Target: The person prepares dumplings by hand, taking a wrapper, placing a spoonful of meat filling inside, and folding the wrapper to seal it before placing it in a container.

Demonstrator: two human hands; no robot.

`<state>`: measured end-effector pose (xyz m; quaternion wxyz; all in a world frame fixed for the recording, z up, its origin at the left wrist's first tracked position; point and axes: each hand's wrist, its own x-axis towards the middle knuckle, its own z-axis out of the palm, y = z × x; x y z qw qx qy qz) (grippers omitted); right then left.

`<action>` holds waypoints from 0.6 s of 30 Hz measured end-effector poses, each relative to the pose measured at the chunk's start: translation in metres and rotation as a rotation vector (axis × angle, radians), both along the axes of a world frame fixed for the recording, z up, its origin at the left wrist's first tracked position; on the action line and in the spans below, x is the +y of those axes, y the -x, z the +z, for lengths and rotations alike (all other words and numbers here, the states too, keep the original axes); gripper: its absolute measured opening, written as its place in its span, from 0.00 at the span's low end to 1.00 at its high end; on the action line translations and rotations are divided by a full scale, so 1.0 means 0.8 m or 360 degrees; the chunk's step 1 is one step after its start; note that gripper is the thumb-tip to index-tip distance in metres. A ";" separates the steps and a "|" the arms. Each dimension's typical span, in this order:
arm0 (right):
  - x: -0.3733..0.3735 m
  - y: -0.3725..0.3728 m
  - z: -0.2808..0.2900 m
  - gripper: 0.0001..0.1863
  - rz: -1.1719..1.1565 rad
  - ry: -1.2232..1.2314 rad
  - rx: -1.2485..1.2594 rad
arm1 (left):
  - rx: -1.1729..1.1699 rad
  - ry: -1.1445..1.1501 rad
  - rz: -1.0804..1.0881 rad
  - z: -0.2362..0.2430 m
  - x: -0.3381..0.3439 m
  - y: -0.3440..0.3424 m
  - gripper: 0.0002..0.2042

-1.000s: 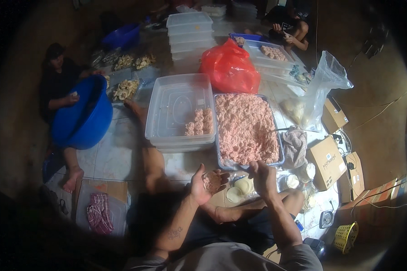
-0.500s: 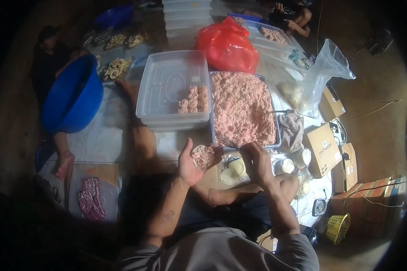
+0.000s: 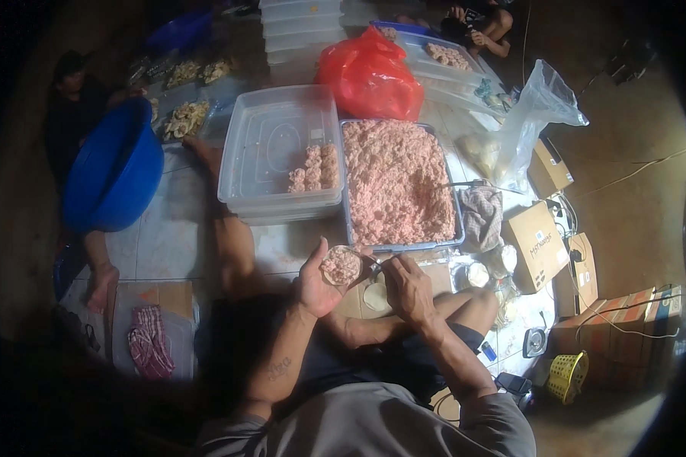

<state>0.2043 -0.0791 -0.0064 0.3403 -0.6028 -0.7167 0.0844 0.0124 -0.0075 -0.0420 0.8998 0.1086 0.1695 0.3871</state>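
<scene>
My left hand (image 3: 317, 288) cups a round dumpling wrapper spread with pink minced filling (image 3: 341, 264). Close to its right side, my right hand (image 3: 412, 292) is closed on a small metal utensil (image 3: 376, 266), whose exact shape is partly hidden. Pale round wrappers (image 3: 376, 298) lie below, between the two hands. Just beyond them a tray (image 3: 460, 222) is heaped with pink minced filling (image 3: 392, 171), and a utensil handle (image 3: 465, 183) sticks out over its right side. Left of it, a stacked clear plastic container (image 3: 263, 122) holds several filled dumplings (image 3: 312, 171) in its near right corner.
A red plastic bag (image 3: 370, 76) stands behind the tray. To the right are a grey cloth (image 3: 480, 219), round jars (image 3: 501, 260), cardboard boxes (image 3: 537, 244) and a yellow basket (image 3: 568, 378). A person (image 3: 68, 99) sits behind a large blue tub (image 3: 114, 167); another (image 3: 480, 27) is far right.
My right hand and its utensil have moved down and left, away from the tray's near edge. The filled wrapper in my left hand now faces up more. The view has shifted slightly.
</scene>
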 end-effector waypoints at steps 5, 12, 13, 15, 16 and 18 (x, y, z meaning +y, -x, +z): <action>0.013 -0.025 -0.011 0.03 -0.0233 -0.0055 0.0118 | -0.0329 0.0123 -0.0277 0.007 0.012 -0.011 0.41; 0.043 -0.051 0.032 0.02 -0.0415 -0.0244 0.0316 | -0.0813 0.0100 -0.0730 -0.013 0.062 -0.035 0.41; 0.045 -0.048 0.033 0.02 -0.0443 -0.0289 0.0333 | -0.0838 0.0172 -0.0682 -0.012 0.065 -0.038 0.41; 0.048 -0.041 0.029 0.03 -0.0408 -0.0404 0.0324 | -0.0812 0.0222 -0.0617 -0.009 0.071 -0.046 0.41; 0.052 -0.039 0.015 0.04 -0.0342 -0.0508 0.0282 | -0.0811 0.0213 -0.0635 -0.004 0.074 -0.052 0.41; 0.056 -0.047 -0.021 0.05 -0.0280 -0.0220 -0.0024 | -0.0876 0.0090 -0.0667 0.001 0.073 -0.059 0.41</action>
